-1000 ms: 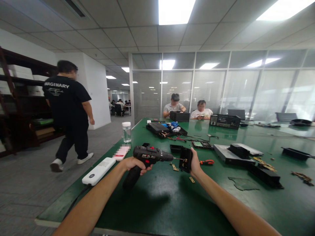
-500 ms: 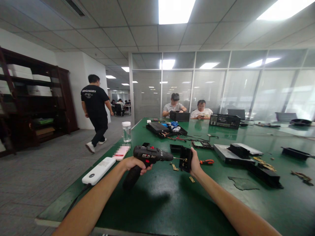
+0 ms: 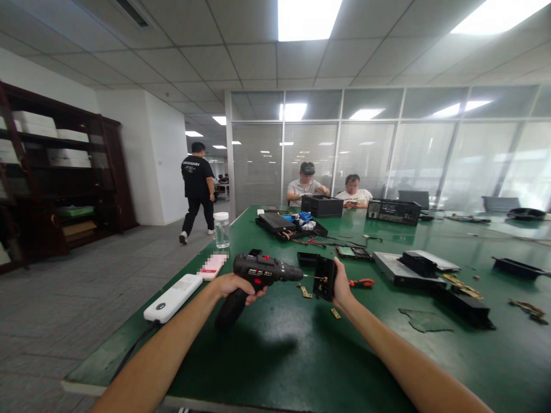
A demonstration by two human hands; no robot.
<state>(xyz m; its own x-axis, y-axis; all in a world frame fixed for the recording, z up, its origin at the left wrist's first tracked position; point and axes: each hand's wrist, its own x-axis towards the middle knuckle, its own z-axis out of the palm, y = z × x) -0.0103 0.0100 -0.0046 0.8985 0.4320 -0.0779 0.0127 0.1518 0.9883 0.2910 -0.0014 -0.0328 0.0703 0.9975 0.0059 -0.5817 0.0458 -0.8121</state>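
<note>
The left hand [image 3: 239, 285], in the lower middle of the frame, is holding a black drill [image 3: 258, 269], its fingers curling closed around the handle. Just to the right, the right hand [image 3: 342, 287] is gripping a small black box [image 3: 323, 281] by its right side, the fingers partly hiding behind it, so I cannot tell exactly how far they are closing. The box is lying to the right of the left fingers, and the right hand is being the nearer one, touching it. Its long axis is standing nearly upright, while the drill is pointing rightwards, almost level, and its thin bit [image 3: 313, 277] is reaching into the open face of the box; whether the tip is touching a screw, I cannot tell. Counting now: one drill and one held box are showing; at least two loose brass plates [image 3: 306, 293] are lying below and left of the box on the green bench [image 3: 267, 367]; one orange screwdriver [image 3: 364, 283] is lying just right of the right hand; one black tray [image 3: 307, 260] is resting behind the box; one lidded jar [image 3: 222, 232], one pink phone [image 3: 213, 267] and one white power bar [image 3: 174, 298] are lining the bench's left edge. Three other people are appearing farther back: one walking [image 3: 197, 183] left of centre, two sitting beyond the bench.
</note>
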